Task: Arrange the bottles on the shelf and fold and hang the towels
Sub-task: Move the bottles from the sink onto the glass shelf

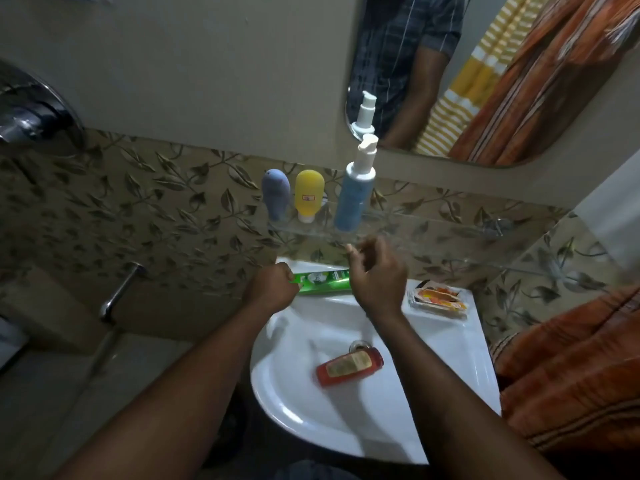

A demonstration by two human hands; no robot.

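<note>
On the clear glass shelf (pixel 433 226) stand three bottles: a purple-blue one (pixel 276 194), a yellow one (pixel 309 195) and a tall blue pump bottle (pixel 356 192). A red bottle (pixel 349 366) lies on its side in the white sink (pixel 450 358). A green tube (pixel 323 280) lies on the sink's back rim. My left hand (pixel 272 285) is curled into a fist at the tube's left end; whether it grips the tube is unclear. My right hand (pixel 379 271) hovers just below the shelf with loosely curled fingers, holding nothing. An orange striped towel (pixel 571 368) hangs at the right.
A small orange packet (pixel 438 299) lies on the sink's right rim. A mirror (pixel 485 74) above the shelf reflects a person and hanging towels. A metal tap (pixel 119 292) juts from the tiled wall at the left, and a shower valve (pixel 31 116) sits higher up.
</note>
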